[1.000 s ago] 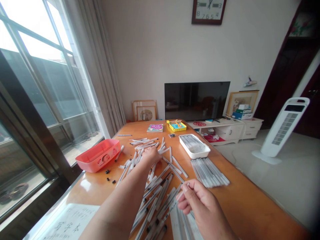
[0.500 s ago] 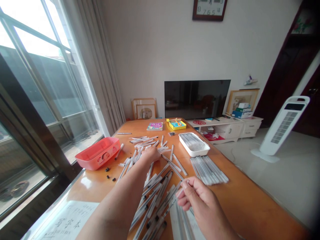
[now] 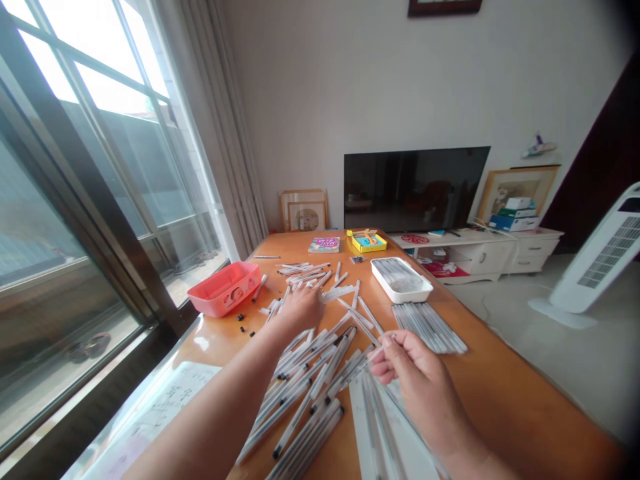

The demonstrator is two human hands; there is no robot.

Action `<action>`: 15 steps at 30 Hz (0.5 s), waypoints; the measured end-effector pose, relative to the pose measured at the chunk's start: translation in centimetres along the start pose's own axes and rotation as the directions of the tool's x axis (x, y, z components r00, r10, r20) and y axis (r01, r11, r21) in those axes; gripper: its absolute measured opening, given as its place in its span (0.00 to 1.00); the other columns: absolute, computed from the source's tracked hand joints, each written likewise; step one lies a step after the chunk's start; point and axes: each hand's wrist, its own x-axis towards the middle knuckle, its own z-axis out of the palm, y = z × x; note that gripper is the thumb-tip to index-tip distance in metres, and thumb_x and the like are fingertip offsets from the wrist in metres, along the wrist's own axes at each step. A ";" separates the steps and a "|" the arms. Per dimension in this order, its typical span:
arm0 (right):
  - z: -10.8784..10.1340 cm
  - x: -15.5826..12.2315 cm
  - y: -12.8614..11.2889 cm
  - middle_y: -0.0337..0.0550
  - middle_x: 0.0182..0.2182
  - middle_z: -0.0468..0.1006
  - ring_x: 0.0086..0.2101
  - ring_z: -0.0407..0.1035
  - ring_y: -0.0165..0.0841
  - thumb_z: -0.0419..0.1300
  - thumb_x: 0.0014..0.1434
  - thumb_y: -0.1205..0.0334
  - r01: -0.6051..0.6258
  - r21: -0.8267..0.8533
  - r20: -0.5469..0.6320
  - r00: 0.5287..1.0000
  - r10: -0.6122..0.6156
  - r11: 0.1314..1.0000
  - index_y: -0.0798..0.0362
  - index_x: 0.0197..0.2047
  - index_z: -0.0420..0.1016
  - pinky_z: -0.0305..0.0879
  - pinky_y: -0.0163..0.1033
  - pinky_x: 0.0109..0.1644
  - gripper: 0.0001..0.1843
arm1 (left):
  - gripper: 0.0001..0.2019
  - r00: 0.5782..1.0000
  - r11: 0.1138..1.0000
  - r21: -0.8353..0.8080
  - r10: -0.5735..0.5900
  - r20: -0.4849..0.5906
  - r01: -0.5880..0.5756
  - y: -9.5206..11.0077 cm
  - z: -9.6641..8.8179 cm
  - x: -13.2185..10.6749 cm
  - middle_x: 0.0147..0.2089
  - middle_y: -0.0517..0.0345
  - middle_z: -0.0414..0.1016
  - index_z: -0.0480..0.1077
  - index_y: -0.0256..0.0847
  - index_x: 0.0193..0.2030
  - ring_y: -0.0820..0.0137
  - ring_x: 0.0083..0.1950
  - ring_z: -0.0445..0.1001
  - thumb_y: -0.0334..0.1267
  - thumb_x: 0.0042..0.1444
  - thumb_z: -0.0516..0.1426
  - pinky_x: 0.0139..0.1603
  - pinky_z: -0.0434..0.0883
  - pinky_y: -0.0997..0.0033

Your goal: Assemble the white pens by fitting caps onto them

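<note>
Pens (image 3: 307,357) lie in a big messy pile down the middle of the tabletop (image 3: 505,393), and we see them pointing lots of different ways. Many are clear with black ends. Our left hand (image 3: 304,305) reaches into the far part of the pile. A clear, blurry piece (image 3: 337,293) sticks out just to the right of it, but we cannot tell if those fingers are holding it, because the back of the hand hides them.

Our right hand (image 3: 415,363) is nearer, to the right of the pile. Its fingers are pinched close together on a thin pen part (image 3: 379,353) (it is small and a bit blurry to us). Under and beside that hand, some long thin sticks (image 3: 385,427) lie on a white sheet (image 3: 361,430).

To the right, we see a neat row of gray sticks (image 3: 430,328), lying side by side. Just past it is a white tray (image 3: 414,295) with more gray sticks inside. On the left there is a red basket (image 3: 223,305), with little black caps (image 3: 242,329) near it. A paper with writing (image 3: 195,380) lies at the near left. Far away, we see a purple book (image 3: 324,245) and a yellow box (image 3: 373,247).
</note>
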 end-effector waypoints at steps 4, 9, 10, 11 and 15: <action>-0.4 0.0 -0.2 0.49 0.34 0.81 0.32 0.76 0.37 0.56 0.64 0.43 0.041 0.030 -0.085 0.996 -0.038 0.999 0.54 0.40 0.74 0.72 0.40 0.35 0.21 | 0.15 0.999 0.998 0.040 0.048 -0.014 -0.047 0.9 0.4 -5.2 0.54 0.41 0.74 0.72 0.42 0.50 0.49 0.58 0.69 0.36 0.58 0.51 0.58 0.63 0.50; -0.7 0.1 -0.3 0.46 0.32 0.81 0.31 0.76 0.36 0.57 0.64 0.44 0.081 0.068 -0.149 0.986 -0.071 0.994 0.53 0.40 0.74 0.72 0.40 0.34 0.19 | 0.16 0.998 0.996 0.067 0.065 0.001 -0.065 1.7 1.0 -9.6 0.55 0.43 0.72 0.71 0.44 0.48 0.50 0.58 0.67 0.34 0.52 0.55 0.58 0.62 0.53; -0.7 0.1 -0.3 0.46 0.32 0.81 0.30 0.76 0.35 0.58 0.64 0.44 0.086 0.074 -0.150 0.986 -0.075 0.993 0.53 0.40 0.74 0.72 0.39 0.34 0.19 | 0.16 0.998 0.996 0.064 0.061 -0.001 -0.061 1.8 1.1 -10.1 0.55 0.44 0.72 0.71 0.45 0.48 0.51 0.58 0.67 0.35 0.51 0.56 0.57 0.62 0.53; -0.8 0.2 -0.2 0.45 0.31 0.81 0.30 0.76 0.35 0.58 0.63 0.44 0.092 0.080 -0.153 0.985 -0.079 0.993 0.53 0.39 0.74 0.72 0.39 0.34 0.19 | 0.16 0.998 0.997 0.060 0.058 -0.003 -0.057 1.8 1.0 -10.6 0.54 0.46 0.72 0.70 0.45 0.48 0.51 0.58 0.67 0.35 0.50 0.56 0.57 0.62 0.54; -0.9 0.4 -0.1 0.44 0.29 0.81 0.28 0.75 0.34 0.60 0.61 0.44 0.100 0.109 -0.172 0.982 -0.080 0.989 0.53 0.38 0.74 0.71 0.38 0.32 0.19 | 0.18 0.999 0.998 0.040 0.040 -0.020 -0.040 1.8 0.8 -12.3 0.54 0.48 0.72 0.69 0.47 0.48 0.52 0.56 0.67 0.35 0.47 0.58 0.57 0.62 0.53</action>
